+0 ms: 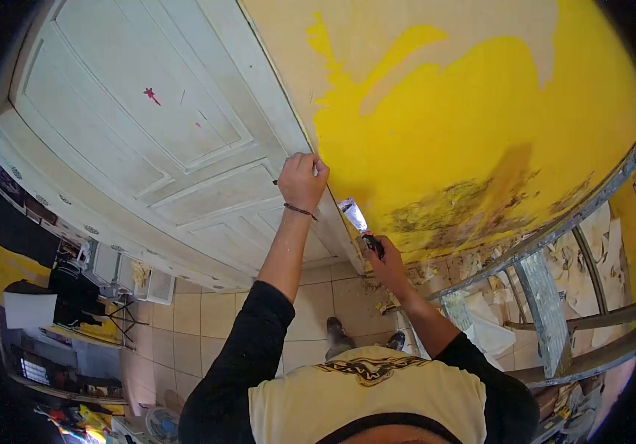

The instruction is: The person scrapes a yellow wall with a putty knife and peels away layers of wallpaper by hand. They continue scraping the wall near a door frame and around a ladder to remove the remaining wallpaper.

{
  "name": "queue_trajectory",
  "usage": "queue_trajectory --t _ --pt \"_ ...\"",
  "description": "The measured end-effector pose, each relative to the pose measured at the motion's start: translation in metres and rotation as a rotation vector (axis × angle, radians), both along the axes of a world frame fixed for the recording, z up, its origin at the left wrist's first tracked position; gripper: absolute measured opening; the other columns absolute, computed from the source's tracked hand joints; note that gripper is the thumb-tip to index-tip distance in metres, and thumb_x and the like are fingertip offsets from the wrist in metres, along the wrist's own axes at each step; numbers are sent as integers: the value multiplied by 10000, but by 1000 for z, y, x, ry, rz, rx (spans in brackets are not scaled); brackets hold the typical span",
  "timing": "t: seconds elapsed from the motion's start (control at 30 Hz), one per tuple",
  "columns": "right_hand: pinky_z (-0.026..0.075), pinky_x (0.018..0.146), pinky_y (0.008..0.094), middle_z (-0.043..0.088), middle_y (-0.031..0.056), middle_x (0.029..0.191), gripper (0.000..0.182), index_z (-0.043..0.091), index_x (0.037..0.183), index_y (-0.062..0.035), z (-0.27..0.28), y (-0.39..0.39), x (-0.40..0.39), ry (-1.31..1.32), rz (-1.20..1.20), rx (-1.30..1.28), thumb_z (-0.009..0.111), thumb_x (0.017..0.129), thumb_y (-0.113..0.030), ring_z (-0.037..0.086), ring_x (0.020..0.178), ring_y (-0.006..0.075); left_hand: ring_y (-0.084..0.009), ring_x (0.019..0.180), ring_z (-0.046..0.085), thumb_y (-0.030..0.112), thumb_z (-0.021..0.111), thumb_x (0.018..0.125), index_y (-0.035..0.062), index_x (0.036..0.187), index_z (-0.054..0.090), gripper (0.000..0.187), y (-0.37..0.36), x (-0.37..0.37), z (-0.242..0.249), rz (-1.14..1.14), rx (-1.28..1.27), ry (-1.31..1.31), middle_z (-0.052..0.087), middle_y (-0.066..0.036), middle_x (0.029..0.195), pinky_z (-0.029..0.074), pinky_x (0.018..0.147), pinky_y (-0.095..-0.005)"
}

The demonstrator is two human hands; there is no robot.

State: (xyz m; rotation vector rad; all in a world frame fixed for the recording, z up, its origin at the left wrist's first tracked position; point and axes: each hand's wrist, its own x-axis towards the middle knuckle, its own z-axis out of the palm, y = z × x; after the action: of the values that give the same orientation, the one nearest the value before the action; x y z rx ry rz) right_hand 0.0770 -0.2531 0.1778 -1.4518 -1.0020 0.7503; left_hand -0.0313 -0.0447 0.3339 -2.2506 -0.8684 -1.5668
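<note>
My right hand (387, 265) grips a putty knife (369, 238) by its dark handle. The shiny metal blade lies close to the yellow wall (421, 140), near the edge of the door frame; whether it touches cannot be told. My left hand (303, 181) is closed against the side of the white panelled door (207, 133), where the door frame meets the wall. A small dark tip shows at the left of that fist, but what the fingers hold is hidden. Yellow paint covers much of the wall, with bare beige patches above and dark stained patches low down.
A paint-spattered ladder (543, 314) stands at the right. Peeled scraps (492, 300) lie on the tiled floor (310, 307) beneath it and along the wall base. At the left are a drawer unit (107, 266) and a folding stand (127, 322). A fan (161, 425) sits at lower left.
</note>
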Motion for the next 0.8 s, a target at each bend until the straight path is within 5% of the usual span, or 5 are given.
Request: queue_trajectory --t 0.6,0.67,0.8 --pt "486 729 367 628 133 869 318 597 1133 -2 -11 -21 -4 -56 -38 38 663 875 -177 602 783 236 -269 728 618 73 721 720 97 788 638 110 0 -11 12 -78 -67 30 625 -60 760 508 628 -376" --pt "456 661 312 609 78 818 295 617 1128 -14 -11 -22 -5 -79 -46 36 679 893 -181 547 715 148 -267 720 611 71 717 717 100 780 634 108 -3 -13 18 -67 -47 37 618 -57 752 503 618 -377" --pt "465 666 327 616 103 824 306 614 1131 -15 -28 -19 -5 -82 -37 4 679 893 -196 562 711 172 -263 711 596 73 714 703 106 763 622 114 -6 -18 30 -34 14 59 603 -48 738 489 600 -382"
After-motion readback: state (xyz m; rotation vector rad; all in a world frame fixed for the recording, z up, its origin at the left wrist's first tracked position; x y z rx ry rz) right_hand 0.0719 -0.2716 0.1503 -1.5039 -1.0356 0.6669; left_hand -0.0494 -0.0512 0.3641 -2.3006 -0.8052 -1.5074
